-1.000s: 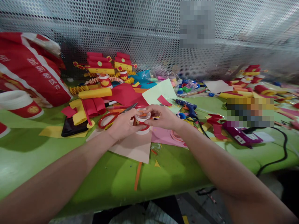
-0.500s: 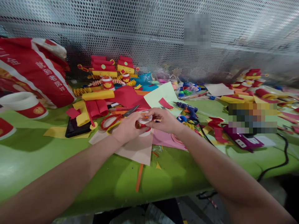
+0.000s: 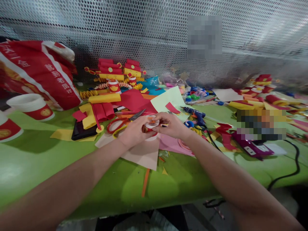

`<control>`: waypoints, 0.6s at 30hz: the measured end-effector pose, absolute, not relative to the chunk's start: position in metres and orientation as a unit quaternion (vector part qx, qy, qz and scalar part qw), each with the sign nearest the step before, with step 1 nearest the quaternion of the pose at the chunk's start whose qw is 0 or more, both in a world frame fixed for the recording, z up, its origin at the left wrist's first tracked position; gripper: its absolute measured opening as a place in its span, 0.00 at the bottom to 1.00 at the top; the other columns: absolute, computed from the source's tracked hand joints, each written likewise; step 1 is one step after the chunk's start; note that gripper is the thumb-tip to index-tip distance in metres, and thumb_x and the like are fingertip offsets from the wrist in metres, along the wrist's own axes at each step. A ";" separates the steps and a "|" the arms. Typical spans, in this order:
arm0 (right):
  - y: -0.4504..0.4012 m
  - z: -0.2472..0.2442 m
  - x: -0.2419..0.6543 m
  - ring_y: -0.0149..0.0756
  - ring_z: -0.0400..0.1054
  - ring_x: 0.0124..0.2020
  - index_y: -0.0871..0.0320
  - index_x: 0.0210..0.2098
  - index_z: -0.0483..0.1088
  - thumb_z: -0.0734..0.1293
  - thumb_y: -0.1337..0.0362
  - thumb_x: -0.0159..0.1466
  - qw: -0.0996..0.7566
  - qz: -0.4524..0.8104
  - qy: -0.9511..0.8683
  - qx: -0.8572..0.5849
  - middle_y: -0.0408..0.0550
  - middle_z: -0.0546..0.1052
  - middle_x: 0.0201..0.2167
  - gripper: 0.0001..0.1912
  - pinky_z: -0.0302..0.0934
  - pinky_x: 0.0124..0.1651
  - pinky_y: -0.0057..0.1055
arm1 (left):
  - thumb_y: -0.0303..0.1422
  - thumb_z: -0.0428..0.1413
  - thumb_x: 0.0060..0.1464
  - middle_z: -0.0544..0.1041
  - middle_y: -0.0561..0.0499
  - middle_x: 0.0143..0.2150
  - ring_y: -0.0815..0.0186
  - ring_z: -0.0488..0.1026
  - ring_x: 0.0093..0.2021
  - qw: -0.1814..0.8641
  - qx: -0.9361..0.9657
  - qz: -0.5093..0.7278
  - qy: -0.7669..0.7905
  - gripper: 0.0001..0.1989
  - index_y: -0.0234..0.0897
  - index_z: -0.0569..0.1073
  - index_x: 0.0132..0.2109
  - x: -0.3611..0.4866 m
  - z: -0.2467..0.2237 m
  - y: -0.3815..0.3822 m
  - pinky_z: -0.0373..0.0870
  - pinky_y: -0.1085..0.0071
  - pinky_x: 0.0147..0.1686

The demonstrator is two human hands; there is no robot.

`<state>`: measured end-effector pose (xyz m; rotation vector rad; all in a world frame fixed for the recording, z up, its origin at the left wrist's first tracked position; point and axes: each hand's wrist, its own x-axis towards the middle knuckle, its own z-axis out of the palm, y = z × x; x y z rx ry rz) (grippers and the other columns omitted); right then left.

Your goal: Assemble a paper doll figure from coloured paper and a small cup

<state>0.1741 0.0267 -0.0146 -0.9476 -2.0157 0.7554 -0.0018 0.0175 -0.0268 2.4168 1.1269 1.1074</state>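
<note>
The left hand [image 3: 133,133] is wrapped tight around a small red and white cup [image 3: 150,127], and the right hand [image 3: 170,124] grips the cup's other side near the top, where a bit of orange shows. The cup is between both hands, over the tan paper [image 3: 143,154] on the green table [image 3: 108,186]. Scissors [image 3: 129,120] lie just beside the left hand, and 2 bigger cups [image 3: 38,111] stand far to the left.

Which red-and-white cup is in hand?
The centre cup: left hand wraps its side, right hand touches it near the rim. The two far-left cups stand untouched; those at the back belong to paper figures.
</note>
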 end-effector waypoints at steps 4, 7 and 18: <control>0.026 -0.014 0.174 0.31 0.66 0.30 0.58 0.32 0.67 0.68 0.65 0.50 0.381 0.297 -0.792 -0.374 0.46 0.71 0.30 0.09 0.63 0.35 0.32 | 0.32 0.59 0.45 0.71 0.56 0.32 0.72 0.68 0.27 0.134 0.830 0.381 0.385 0.10 0.38 0.67 0.36 -0.002 -0.025 0.016 0.64 0.75 0.27; 0.027 -0.015 0.175 0.31 0.67 0.30 0.58 0.32 0.68 0.68 0.65 0.50 0.382 0.298 -0.793 -0.370 0.46 0.72 0.31 0.09 0.63 0.36 0.33 | 0.33 0.59 0.46 0.70 0.57 0.30 0.72 0.66 0.26 0.132 0.829 0.377 0.391 0.10 0.38 0.67 0.35 -0.002 -0.025 0.016 0.63 0.75 0.25; 0.028 -0.016 0.175 0.32 0.67 0.31 0.58 0.32 0.68 0.68 0.65 0.50 0.381 0.300 -0.796 -0.363 0.47 0.73 0.32 0.10 0.63 0.36 0.33 | 0.35 0.58 0.46 0.69 0.56 0.29 0.72 0.65 0.25 0.157 0.822 0.359 0.413 0.10 0.38 0.66 0.35 -0.003 -0.023 0.014 0.62 0.75 0.24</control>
